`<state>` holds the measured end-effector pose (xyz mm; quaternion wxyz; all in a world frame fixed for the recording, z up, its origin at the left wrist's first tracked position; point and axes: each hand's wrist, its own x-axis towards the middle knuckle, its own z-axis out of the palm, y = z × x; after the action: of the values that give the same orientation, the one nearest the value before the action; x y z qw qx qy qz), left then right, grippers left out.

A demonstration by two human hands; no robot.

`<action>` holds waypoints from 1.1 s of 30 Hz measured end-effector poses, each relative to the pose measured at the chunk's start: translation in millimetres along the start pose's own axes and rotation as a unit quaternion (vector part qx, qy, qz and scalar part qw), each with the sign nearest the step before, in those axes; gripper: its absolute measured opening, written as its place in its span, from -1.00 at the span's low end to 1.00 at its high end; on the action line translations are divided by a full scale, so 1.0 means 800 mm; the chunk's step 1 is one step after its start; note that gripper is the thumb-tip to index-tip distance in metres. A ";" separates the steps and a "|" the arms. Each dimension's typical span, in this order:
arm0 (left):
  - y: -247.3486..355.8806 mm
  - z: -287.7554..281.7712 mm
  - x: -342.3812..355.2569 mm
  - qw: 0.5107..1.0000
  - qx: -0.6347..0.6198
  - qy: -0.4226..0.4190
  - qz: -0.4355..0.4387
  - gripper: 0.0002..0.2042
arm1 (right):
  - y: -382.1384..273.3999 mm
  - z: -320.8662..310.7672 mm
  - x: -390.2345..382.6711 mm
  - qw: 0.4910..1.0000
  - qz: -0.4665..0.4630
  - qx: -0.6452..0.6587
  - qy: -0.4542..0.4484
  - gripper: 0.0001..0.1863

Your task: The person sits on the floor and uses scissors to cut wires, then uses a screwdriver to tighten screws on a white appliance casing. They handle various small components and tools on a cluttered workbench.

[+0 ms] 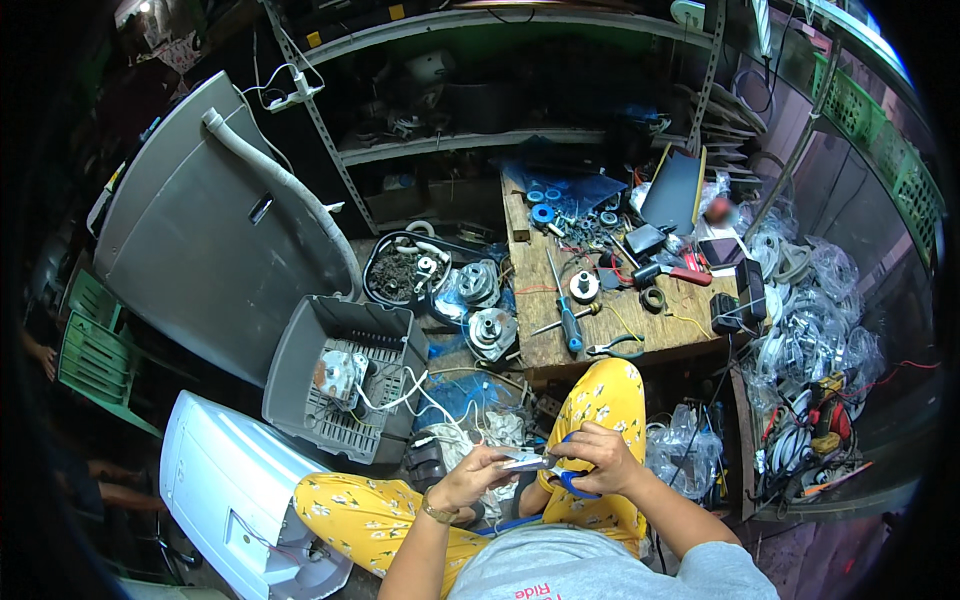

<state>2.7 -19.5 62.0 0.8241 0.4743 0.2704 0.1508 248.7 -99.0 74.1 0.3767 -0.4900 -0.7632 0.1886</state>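
Note:
Above my lap, my left hand (470, 478) pinches a small flat pale grey piece (525, 462) between thumb and fingers. My right hand (602, 460) is closed round blue-handled scissors (578, 486), whose loops show beside my fingers. The front of the scissors meets the right end of the pale piece. Both hands are close together between my knees. What the pale piece is, and whether the blades grip it, is too small to tell.
Ahead stands a wooden bench (540, 345) with a screwdriver (568, 320), pliers (615, 347) and loose parts. Left are a grey plastic tub (290, 350) holding a motor (340, 378), and a white appliance housing (220, 480). Bagged parts (810, 290) crowd the right. A person's hand (42, 355) shows far left.

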 end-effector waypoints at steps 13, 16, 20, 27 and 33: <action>0.005 0.040 0.019 0.888 0.330 0.179 0.267 -0.89 | -0.015 0.044 -0.005 0.987 0.063 0.060 0.137 -0.54; -0.002 0.037 0.023 0.874 0.348 0.197 0.276 -0.91 | -0.013 0.048 -0.005 0.984 0.076 0.069 0.143 -0.53; -0.011 0.038 0.025 0.885 0.317 0.222 0.258 -0.91 | -0.013 0.048 -0.003 0.983 0.087 0.072 0.144 -0.53; -0.014 0.034 0.025 0.904 0.276 0.258 0.201 -0.83 | -0.015 0.068 -0.010 0.842 0.254 0.412 0.240 -0.46; -0.012 0.038 0.013 0.948 0.068 0.257 0.173 -0.89 | 0.001 0.046 -0.015 0.977 0.158 0.120 0.074 -0.40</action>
<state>28.8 -40.4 62.6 0.6541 0.5136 0.3959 0.3894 224.2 -106.1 45.0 0.4537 -0.5679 -0.6182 0.2990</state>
